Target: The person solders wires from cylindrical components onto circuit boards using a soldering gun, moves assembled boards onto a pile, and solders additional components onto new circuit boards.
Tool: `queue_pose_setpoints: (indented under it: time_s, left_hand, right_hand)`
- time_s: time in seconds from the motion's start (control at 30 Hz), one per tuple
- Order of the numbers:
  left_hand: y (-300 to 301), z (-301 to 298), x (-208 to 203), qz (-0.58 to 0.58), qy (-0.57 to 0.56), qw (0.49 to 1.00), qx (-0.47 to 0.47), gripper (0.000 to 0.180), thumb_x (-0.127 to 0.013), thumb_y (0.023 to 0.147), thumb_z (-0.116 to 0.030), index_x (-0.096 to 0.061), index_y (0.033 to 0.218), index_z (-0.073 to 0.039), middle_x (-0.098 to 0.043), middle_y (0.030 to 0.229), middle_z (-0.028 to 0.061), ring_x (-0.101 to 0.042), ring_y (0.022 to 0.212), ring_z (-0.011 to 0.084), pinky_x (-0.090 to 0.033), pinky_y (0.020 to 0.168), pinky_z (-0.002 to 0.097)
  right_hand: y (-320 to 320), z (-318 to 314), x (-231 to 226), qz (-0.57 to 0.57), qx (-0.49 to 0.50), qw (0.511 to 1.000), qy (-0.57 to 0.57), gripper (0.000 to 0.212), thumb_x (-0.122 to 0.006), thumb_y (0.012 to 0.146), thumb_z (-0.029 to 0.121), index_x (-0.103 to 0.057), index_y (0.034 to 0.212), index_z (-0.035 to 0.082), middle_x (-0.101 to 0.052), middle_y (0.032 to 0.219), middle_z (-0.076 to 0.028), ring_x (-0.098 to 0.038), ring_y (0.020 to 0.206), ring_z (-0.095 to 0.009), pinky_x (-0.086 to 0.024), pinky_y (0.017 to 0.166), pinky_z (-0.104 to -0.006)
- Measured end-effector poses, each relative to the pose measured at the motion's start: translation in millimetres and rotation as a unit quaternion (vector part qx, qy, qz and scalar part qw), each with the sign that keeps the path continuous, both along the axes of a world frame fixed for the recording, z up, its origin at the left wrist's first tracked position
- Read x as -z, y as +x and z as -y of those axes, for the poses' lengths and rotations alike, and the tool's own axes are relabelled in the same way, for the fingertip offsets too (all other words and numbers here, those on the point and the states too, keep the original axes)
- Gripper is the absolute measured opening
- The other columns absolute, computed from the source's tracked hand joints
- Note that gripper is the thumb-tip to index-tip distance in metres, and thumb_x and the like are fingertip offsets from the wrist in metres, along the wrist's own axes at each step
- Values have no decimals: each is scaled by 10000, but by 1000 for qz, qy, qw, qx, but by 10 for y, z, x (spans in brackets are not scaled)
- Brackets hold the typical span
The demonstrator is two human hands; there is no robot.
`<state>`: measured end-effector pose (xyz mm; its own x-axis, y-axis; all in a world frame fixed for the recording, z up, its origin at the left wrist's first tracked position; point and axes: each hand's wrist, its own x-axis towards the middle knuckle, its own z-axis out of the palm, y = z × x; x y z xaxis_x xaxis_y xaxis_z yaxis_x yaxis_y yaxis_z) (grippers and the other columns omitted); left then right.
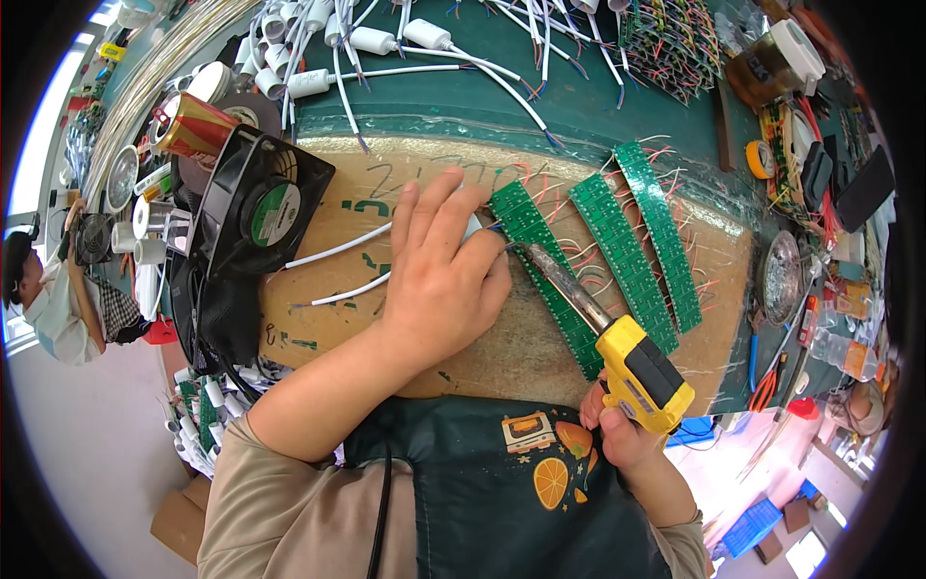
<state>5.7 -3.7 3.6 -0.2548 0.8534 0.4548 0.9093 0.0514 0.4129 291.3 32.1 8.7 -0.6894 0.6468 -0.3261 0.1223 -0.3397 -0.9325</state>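
My left hand (439,275) lies over the board with its fingers bent round a white cable (349,241); a white part shows past the fingertips. Thin blue-ended wires reach from those fingertips to the edge of the nearest green circuit board strip (536,253). In my right hand (625,436) is a yellow and black soldering gun (648,374). Its metal tip meets that strip close to the wires. Two more green strips, a middle one (617,241) and a right one (666,236), lie alongside with red and white wires sticking out.
A brown work board (415,372) covers the near table. To the left stand a black fan (270,207) and a red-gold can (193,125). White fittings with cables (424,37) spread across the far side. Pliers (755,352) and a lidded cup (772,63) lie right; another person (58,299) is far left.
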Motion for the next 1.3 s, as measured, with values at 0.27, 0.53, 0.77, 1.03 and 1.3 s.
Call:
queue_pose_setpoints:
  time_s: [0.27,0.53,0.77,1.03,1.3]
  left_hand:
    - [15,2,-18,-9,-16,1000,-10,188,-733,705,-55,-638,864,-90,-570,1266,140,-477,1305,403,-335,1084,584]
    - [20,-5,-12,-13,-13,1000,-12,182,-733,708,-60,-635,859,-87,-569,1254,148,-476,1304,402,-319,1096,577]
    - [33,-9,-25,-17,-18,1000,-16,177,-726,709,-57,-631,857,-80,-572,1253,149,-476,1305,402,-315,1100,576]
    - [61,-8,-36,-38,-25,999,-25,162,-712,713,-56,-628,851,-73,-575,1248,151,-479,1300,407,-306,1105,586]
    - [74,-13,-46,-46,-32,998,-27,155,-709,714,-60,-630,846,-72,-575,1243,154,-487,1291,411,-306,1101,596]
  right_hand:
    - [1,-20,8,25,-19,999,21,564,-726,887,351,-467,1240,-4,-515,739,-52,-524,638,-156,-478,594,-316]
    - [-64,-7,-76,-26,21,998,-52,715,-758,868,378,-426,1384,12,-524,745,-60,-517,630,-164,-461,586,-318]
    - [-20,2,-3,2,2,1000,-28,704,-748,878,370,-415,1391,22,-523,753,-58,-519,650,-161,-460,601,-318]
    - [-9,-6,26,1,-14,1000,-17,597,-710,906,331,-435,1334,20,-522,767,-58,-515,656,-156,-462,617,-321]
    - [-106,-33,-73,4,-5,1000,-9,377,-657,927,306,-499,1089,4,-516,761,-63,-521,651,-148,-469,606,-304]
